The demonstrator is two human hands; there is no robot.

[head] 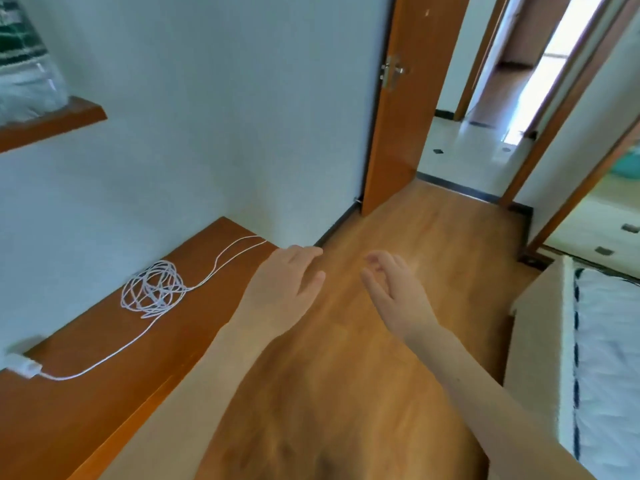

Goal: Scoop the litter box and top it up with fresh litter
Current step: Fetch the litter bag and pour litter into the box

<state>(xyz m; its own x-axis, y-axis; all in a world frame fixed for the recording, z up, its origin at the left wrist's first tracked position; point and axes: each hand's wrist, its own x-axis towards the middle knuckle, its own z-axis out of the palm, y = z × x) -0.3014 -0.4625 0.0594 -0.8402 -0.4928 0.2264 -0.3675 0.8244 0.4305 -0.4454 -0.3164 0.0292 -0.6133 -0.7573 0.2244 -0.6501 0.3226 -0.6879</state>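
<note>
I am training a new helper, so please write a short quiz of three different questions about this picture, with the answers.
1. True or false: the left hand holds a scoop.
2. Where does the tangled white cable lie? A) on the low brown wooden ledge B) on the floor
3. Is the brown wooden door open or closed?

Key: 1 false, both hands are empty, right hand too. 2 A. 3 open.

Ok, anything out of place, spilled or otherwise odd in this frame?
Only the thin white cable, lying in a loose tangle on the brown wooden ledge along the wall. No litter box, scoop or litter is in view; left hand and right hand hold nothing.
</note>
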